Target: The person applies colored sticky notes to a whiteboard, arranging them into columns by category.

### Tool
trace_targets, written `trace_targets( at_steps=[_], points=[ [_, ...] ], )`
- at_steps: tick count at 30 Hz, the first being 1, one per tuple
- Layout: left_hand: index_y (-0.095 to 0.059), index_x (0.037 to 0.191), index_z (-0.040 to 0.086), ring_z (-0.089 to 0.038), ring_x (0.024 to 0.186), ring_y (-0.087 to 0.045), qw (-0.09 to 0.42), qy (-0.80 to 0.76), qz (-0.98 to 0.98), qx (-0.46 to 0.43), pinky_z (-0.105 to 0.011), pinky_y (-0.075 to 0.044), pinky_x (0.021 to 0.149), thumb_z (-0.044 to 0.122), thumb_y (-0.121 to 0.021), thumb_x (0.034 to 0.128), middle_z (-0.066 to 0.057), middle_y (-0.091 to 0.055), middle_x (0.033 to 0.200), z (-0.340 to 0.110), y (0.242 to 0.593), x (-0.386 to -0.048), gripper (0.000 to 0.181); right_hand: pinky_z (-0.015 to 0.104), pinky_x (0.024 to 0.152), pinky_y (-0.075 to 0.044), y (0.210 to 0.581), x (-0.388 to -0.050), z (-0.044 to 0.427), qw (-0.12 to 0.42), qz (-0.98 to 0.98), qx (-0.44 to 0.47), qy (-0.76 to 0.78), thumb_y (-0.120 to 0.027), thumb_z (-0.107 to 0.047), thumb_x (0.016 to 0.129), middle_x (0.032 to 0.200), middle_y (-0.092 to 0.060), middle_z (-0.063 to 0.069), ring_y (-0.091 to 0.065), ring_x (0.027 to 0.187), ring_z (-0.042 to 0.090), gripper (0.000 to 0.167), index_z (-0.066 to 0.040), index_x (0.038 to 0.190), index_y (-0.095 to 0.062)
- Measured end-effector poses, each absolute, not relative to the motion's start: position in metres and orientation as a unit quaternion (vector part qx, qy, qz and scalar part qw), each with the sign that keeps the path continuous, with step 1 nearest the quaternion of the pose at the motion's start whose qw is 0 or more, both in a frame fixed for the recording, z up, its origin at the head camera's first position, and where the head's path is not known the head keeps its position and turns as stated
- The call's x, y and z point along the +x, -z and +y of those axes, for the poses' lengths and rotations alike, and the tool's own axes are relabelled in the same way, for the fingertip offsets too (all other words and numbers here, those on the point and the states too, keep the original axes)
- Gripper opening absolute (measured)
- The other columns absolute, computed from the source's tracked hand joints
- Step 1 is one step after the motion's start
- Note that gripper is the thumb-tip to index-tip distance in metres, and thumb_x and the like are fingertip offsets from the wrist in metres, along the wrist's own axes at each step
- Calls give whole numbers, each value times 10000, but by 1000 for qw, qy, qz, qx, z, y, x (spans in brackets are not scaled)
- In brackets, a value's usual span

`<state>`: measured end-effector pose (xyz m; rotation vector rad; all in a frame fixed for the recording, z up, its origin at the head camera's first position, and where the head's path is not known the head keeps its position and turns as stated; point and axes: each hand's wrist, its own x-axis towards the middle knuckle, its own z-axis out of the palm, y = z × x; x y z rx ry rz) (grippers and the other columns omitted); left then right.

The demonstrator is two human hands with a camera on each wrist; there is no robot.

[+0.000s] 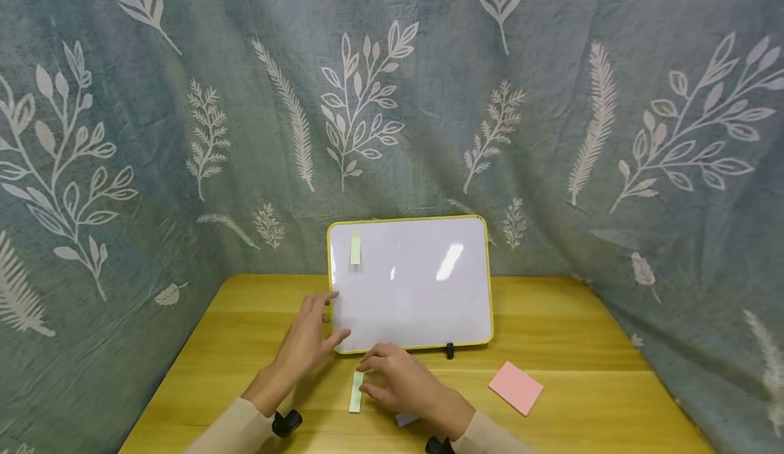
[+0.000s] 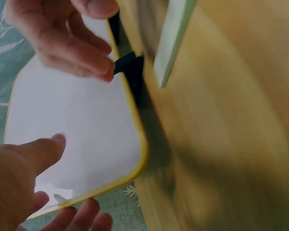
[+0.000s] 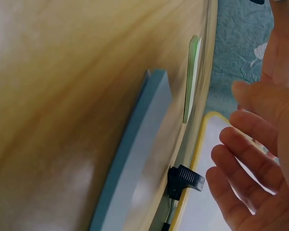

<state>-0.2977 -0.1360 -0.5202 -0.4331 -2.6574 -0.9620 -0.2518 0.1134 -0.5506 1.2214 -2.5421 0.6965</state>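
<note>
Green pad (image 2: 172, 41), left-wrist view incomplete

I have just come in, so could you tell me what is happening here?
A person's left hand is at the left edge of the whiteboard; contact is unclear. The right hand, seemingly empty, is beside a green pad on the table. One green strip is on the whiteboard's upper left. A blue pad and pink pad lie nearby.
</note>
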Motion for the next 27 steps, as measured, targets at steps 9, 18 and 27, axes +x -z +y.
trace_targets(
  at_steps=[9,18,27],
  points=[
    [-665,1570,124,-269,1106,-751,122,309,-929,-164,-264,-575,736,215,-981,977,-153,-657,1409,-144,532,-274,678,236,1041,-653,552,-251,108,80,-880,413,-219,-893,-252,1068,1305,-808,7,-771,1207,145,275,-92,1290,-873],
    [-809,1327,144,-297,1107,-756,36,292,-919,-262,-330,-637,864,206,-985,967,-59,-741,1254,-155,535,-261,406,218,1030,-645,556,-252,103,61,-891,410,-186,-902,-345,1061,1322,-801,-8,-763,1225,129,324,-126,1298,-874],
    [-839,1325,234,-186,1199,-707,-40,265,-906,-329,-416,-619,1075,395,-1038,902,53,-742,1291,-165,545,-255,495,197,1009,-634,557,-251,99,29,-893,410,-182,-904,-422,1050,1342,-802,-19,-762,1204,89,390,-141,1318,-870]
  ],
)
